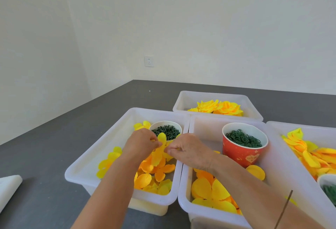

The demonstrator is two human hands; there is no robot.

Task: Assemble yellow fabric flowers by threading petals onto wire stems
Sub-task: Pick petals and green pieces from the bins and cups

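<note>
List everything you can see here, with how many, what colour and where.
Bins: four, white, on the table.
Table: one, dark grey.
Loose petals: many, yellow and orange, in the three near bins.
Finished flowers: at least two, yellow, in the far bin.
White cup: one, holding dark green rings, in the left bin.
Red cup: one, holding green rings, in the middle bin.
Wall socket: one, white.
Thin stem: one, dark, bottom right.
Held petal piece: one, yellow, pinched by both hands.
Left hand, right hand: over the left bin.

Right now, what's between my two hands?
Head view: a yellow petal piece, pinched by the left hand and right hand, over the left bin.
</note>
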